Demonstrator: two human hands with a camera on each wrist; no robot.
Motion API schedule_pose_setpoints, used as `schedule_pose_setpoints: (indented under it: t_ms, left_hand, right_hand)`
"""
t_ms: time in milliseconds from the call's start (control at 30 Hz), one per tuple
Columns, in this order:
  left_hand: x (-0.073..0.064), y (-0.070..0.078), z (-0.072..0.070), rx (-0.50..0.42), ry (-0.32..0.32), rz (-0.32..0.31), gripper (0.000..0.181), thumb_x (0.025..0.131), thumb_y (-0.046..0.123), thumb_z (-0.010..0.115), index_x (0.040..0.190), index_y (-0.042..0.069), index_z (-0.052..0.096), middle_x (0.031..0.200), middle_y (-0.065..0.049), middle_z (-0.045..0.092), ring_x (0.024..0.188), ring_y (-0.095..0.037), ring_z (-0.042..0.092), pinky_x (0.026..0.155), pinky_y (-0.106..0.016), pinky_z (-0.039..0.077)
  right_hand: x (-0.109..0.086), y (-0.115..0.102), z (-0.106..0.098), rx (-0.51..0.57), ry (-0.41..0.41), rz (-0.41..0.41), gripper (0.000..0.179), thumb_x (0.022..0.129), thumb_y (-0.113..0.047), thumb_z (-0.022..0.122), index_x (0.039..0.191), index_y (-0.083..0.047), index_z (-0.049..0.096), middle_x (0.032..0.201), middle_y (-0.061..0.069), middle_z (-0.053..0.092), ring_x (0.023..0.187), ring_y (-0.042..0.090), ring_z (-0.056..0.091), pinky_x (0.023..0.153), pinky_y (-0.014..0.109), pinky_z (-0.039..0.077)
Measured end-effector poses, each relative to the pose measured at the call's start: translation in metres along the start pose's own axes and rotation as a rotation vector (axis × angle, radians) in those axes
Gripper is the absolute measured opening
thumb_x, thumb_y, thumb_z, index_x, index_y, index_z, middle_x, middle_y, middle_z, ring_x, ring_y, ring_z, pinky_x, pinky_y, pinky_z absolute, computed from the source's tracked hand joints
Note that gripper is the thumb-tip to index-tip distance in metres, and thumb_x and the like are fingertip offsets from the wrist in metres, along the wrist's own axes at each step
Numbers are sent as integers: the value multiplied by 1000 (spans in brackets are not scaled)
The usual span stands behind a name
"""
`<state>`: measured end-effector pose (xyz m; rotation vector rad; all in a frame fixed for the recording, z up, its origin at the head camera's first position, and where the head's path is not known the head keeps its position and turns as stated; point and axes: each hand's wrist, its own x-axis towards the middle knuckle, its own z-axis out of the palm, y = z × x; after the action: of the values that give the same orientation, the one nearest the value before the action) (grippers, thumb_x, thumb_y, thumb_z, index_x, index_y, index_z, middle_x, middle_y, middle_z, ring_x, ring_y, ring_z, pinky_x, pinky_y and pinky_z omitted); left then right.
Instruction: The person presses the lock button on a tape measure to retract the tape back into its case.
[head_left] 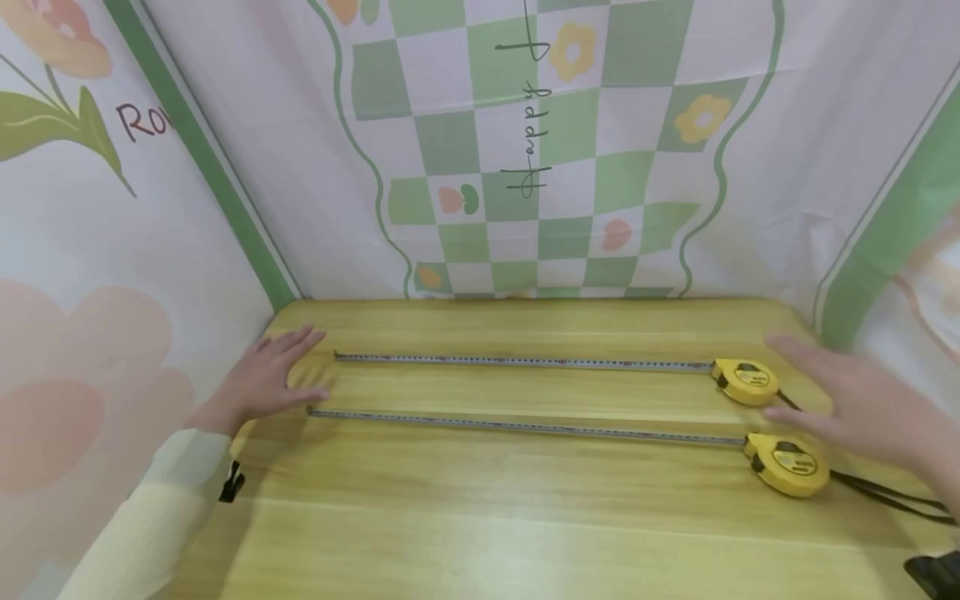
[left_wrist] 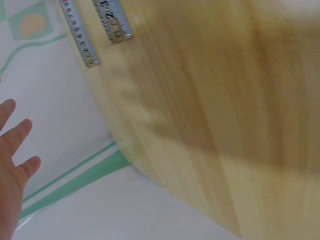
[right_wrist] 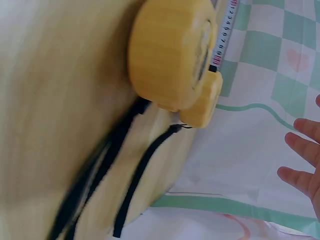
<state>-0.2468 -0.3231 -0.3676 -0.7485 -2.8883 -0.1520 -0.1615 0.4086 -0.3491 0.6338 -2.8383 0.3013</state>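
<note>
Two yellow tape measures lie on the wooden table, their blades drawn out to the left, roughly side by side. The far tape measure [head_left: 750, 382] has its blade [head_left: 517, 362] ending a little right of my left fingertips. Nearer to me, the other tape measure [head_left: 791, 467] is larger in view, with its blade [head_left: 495, 424] ending just below my left thumb. My left hand [head_left: 273, 375] is held with fingers spread beside the blade ends, holding nothing. Blurred in the head view, my right hand [head_left: 862, 400] hovers by the two cases, fingers extended and holding nothing.
Black wrist straps [right_wrist: 107, 160] trail from the cases toward the right. The wooden table [head_left: 480, 517] meets a hanging white cloth [head_left: 300, 167] with green checks at the back. Similar printed cloth [head_left: 75, 250] hangs along the left side.
</note>
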Motion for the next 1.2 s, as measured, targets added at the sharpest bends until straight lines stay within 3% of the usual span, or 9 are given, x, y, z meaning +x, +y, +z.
schedule_pose_setpoints:
  t_ms: [67,200,633,733,933,967,1033,1100,1200]
  left_hand:
    - [-2,0,2,-3,4,4,93,82,61,67,150,7,35,152,-22,32,134,-43,34,109,-63,18]
    - [-7,-2,8,-19,13,12,92,79,59,71,147,4,39,146,-23,40,130,-44,40,107,-63,23]
    - [-21,-6,25,-72,-35,12,91,77,56,76,141,0,45,138,-26,48,118,-50,50,99,-62,37]
    - [-22,-6,28,-71,-46,26,88,76,55,76,139,0,48,137,-25,50,119,-48,50,100,-60,37]
    - [-23,-8,35,-48,-79,60,74,80,50,75,133,1,56,130,-23,56,117,-43,53,99,-58,39]
    - [-24,-8,36,-49,-82,65,72,81,49,74,132,1,57,129,-22,58,116,-42,54,99,-58,40]
    - [-25,-8,39,-57,-81,69,67,82,46,75,129,1,59,126,-21,60,114,-41,56,97,-57,42]
    - [-26,-8,41,-72,-77,66,62,82,43,76,126,1,61,123,-20,62,111,-40,58,96,-56,43]
    - [-29,-7,43,-90,-69,65,55,83,37,77,123,1,63,119,-18,64,108,-39,60,94,-56,45]
  right_hand:
    - [-3,-1,4,6,2,1,98,79,-37,80,154,-11,24,148,27,35,120,55,42,115,50,9]
    - [-11,-1,11,33,-7,3,93,81,-37,78,153,-11,26,148,27,35,125,54,37,115,52,6]
    - [-32,-1,36,34,-3,-16,91,78,-35,81,151,-12,33,145,29,39,127,53,37,116,34,-2]
    - [-33,-4,40,41,-17,-31,90,77,-35,82,150,-10,35,141,30,42,121,54,42,117,42,4]
    - [-34,-9,45,49,-62,-28,91,78,-37,81,151,-12,33,138,32,44,118,55,43,116,46,4]
    - [-35,-9,46,48,-69,-23,92,78,-38,81,152,-13,32,139,32,44,118,55,43,116,47,6]
    - [-36,-10,48,45,-86,-13,93,78,-41,81,153,-15,31,139,32,44,118,55,43,110,62,16]
    - [-38,-11,49,32,-99,2,93,77,-47,80,151,-14,35,138,32,44,117,55,43,98,71,27]
    - [-40,-11,51,19,-112,27,91,75,-54,78,145,-10,43,137,30,46,115,54,46,84,73,37]
